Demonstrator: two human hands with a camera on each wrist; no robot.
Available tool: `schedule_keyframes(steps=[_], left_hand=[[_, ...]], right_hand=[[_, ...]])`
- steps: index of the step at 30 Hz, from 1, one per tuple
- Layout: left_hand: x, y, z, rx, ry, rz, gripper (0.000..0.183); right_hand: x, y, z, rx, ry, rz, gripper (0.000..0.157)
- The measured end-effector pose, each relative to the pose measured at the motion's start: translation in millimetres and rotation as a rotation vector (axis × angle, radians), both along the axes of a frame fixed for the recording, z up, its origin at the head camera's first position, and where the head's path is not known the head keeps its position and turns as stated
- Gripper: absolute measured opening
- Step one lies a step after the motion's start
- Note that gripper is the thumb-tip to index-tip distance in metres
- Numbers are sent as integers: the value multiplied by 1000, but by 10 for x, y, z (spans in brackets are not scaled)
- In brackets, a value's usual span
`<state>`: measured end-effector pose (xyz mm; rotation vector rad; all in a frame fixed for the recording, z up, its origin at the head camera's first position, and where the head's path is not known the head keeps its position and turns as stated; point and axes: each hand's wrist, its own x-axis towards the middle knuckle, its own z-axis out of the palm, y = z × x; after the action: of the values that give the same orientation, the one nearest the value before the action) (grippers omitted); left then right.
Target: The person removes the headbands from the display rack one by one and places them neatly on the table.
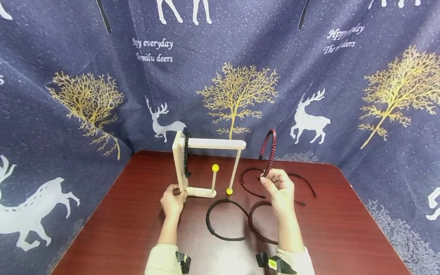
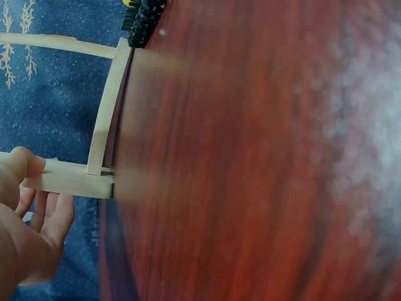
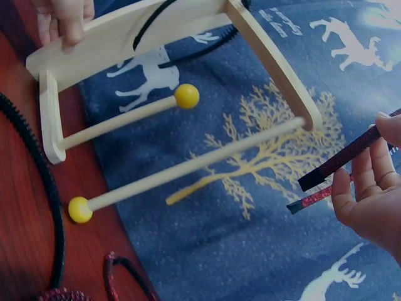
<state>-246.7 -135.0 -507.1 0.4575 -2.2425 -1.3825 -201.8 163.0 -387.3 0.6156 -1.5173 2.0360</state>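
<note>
The left hand (image 1: 173, 201) pinches the lower end of the upright of a wooden stand (image 1: 216, 144). The right hand (image 1: 282, 190) pinches a red headband (image 1: 273, 149) near one end, raised above the table (image 1: 330, 225) and apart from the stand. A black toothed headband (image 1: 186, 156) hangs on the stand's upper arm; a smooth-looking black headband (image 1: 208, 221) lies in front.

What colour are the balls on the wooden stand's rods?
Yellow balls; clearest in the right wrist view.

Gap between stand (image 1: 216, 143) and raised headband (image 1: 273, 148)
</note>
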Motion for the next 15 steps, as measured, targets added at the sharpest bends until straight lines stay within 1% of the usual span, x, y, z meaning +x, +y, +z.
schedule_keyframes(steps=[5, 8, 10, 13, 15], left_hand=[[-9, -17, 5, -21, 10, 7, 24], [-4, -14, 14, -19, -1, 7, 24], [1, -12, 20, -15, -9, 7, 24], [9, -2, 27, -5, -16, 7, 25], [8, 2, 30, -4, -18, 9, 25]], right_hand=[[55, 117, -22, -14, -25, -24, 13], [94, 180, -43, -35, -17, -36, 14], [123, 220, -67, -64, -9, -19, 14], [167, 273, -100, -94, 3, -21, 21], [194, 308, -123, -118, 11, -18, 23]])
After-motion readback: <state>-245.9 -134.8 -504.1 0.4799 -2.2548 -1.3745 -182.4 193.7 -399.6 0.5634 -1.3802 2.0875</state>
